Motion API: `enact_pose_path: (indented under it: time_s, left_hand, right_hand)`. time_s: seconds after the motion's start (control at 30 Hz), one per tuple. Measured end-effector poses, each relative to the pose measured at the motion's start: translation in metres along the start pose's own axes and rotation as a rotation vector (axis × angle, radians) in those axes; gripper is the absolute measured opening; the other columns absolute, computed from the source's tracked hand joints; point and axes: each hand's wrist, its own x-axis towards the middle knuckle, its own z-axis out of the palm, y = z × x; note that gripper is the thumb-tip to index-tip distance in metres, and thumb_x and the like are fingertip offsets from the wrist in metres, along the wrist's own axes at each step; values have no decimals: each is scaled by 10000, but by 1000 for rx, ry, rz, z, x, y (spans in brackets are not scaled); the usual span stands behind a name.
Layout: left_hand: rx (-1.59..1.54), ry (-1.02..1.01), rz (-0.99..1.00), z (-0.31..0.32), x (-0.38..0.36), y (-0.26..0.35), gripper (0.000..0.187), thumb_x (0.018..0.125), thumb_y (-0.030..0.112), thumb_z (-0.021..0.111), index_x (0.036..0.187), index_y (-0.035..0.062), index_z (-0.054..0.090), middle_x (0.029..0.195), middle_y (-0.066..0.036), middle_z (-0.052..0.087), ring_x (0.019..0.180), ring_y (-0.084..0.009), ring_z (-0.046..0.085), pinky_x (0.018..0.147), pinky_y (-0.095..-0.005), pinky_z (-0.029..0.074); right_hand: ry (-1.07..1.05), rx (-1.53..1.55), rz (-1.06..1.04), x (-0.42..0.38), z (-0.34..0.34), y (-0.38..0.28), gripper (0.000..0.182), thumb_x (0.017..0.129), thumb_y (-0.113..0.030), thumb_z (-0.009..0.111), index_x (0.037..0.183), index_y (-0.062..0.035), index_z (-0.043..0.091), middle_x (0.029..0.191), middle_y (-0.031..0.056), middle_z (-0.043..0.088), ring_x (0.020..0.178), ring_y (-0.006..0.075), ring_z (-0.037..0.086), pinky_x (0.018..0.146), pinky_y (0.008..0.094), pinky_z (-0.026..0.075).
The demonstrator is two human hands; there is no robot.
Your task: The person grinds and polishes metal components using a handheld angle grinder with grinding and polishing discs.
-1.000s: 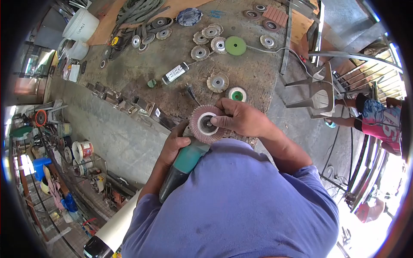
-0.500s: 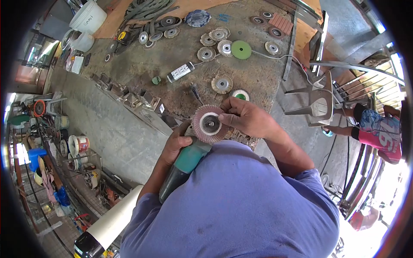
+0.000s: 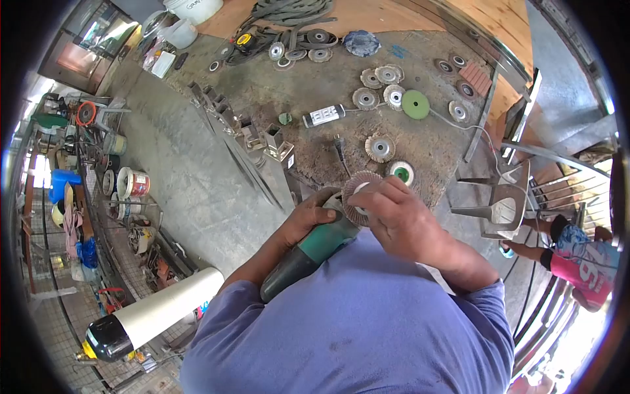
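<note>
At the centre of the frame, close against the person's chest, the left hand (image 3: 307, 220) wraps fully round the neck of the green grinder (image 3: 308, 253), whose dark handle runs down and left toward the body. The right hand (image 3: 394, 217) lies over the face of the pink sanding disc (image 3: 357, 194) mounted on the grinder's head, fingers curled onto its hub; most of the disc is covered, so whether a nut is pinched there cannot be told. The step in hand appears to be seating or tightening the disc on the spindle; the next move likely calls for a firm counter-hold by the left hand while the right turns at the hub. The tool sits just off the near edge of the workbench (image 3: 262, 98), with little room between bench and body. Just beyond the disc lie a green-centred disc (image 3: 401, 172), a loose plug (image 3: 339, 146) and a worn disc (image 3: 379, 147); further up, a power strip (image 3: 323, 116) and more discs. Open bench shows left of the strip. At the right of the frame stands a plastic chair (image 3: 502, 197), with another person (image 3: 577, 259) at the lower right.
</note>
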Motion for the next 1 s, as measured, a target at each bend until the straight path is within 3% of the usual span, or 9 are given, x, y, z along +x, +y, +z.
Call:
enact_pose_path:
  time_s: [0.1, 0.2, 0.4, 0.6, 0.8, 1.0]
  left_hand:
    - [1, -3, 22, 1, -2, 3, 952, 777, 388, 783, 1497, -97, 393, 1362, -214, 590, 1220, -289, 605, 1064, -367, 467]
    - [65, 20, 40, -8, -1, -5, 957, 764, 402, 787, 1487, -95, 406, 1350, -219, 594, 1208, -285, 609, 1056, -367, 473]
    - [-8, 23, 10, -4, -3, -5, 965, 734, 392, 793, 1478, -89, 412, 1308, -219, 609, 1166, -291, 641, 1016, -379, 513]
    - [-88, 20, -9, 2, -2, -3, 962, 746, 375, 801, 1484, -83, 386, 1308, -223, 605, 1157, -290, 652, 1011, -392, 537]
    - [-64, -22, -4, -2, 1, -4, 946, 764, 354, 791, 1492, -85, 374, 1312, -227, 604, 1169, -290, 650, 1007, -388, 540]
    - [-85, 26, -2, 3, -3, -2, 957, 759, 374, 797, 1490, -85, 382, 1316, -227, 604, 1175, -287, 645, 1026, -393, 522]
  right_hand:
    - [68, -152, -64, 5, 7, 10, 432, 798, 17, 691, 1220, -59, 641, 1104, 137, 630, 1053, 340, 593, 921, 446, 508]
    - [-38, -243, 57, 4, -6, 8, 414, 792, 0, 700, 1199, -62, 651, 1027, 117, 595, 985, 328, 577, 881, 435, 508]
    - [-110, -155, 57, -2, -13, 13, 392, 815, -120, 770, 1200, -115, 697, 989, 104, 575, 909, 317, 594, 781, 418, 507]
    - [-15, -323, 12, -1, -11, 16, 325, 793, -66, 721, 1115, -100, 695, 933, 91, 569, 918, 296, 609, 753, 410, 545]
    - [-73, -165, -54, -1, -16, 19, 305, 780, -71, 725, 1082, -101, 690, 906, 78, 562, 875, 294, 626, 732, 416, 549]
    - [-48, -280, -23, -3, -20, 18, 382, 806, -85, 763, 1183, -96, 704, 927, 89, 579, 842, 296, 632, 714, 411, 532]
